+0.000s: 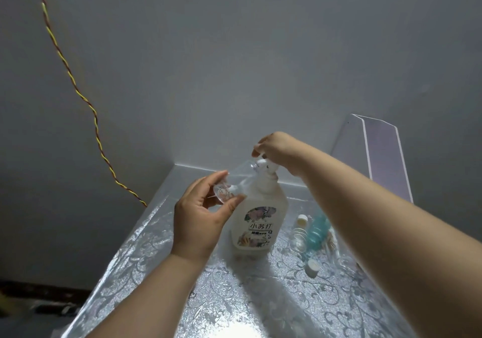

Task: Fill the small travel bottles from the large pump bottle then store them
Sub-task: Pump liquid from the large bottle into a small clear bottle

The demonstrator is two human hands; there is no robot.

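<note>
A large white pump bottle (258, 222) with a flowered label stands upright on the table (161, 272). My right hand (276, 152) rests on top of its pump head, fingers curled over it. My left hand (200, 215) grips a small clear travel bottle (234, 185), tilted with its mouth up at the pump's nozzle. Right of the big bottle lie more small bottles: a clear one with a white cap (300, 233) and a teal one (317, 233). A loose white cap (312, 265) lies in front of them.
The table has a shiny silver patterned cover and sits in a corner of grey walls. A clear plastic sheet or bag (378, 155) leans at the back right. A twisted red-yellow cable (78, 92) runs down the left wall to the table's left edge.
</note>
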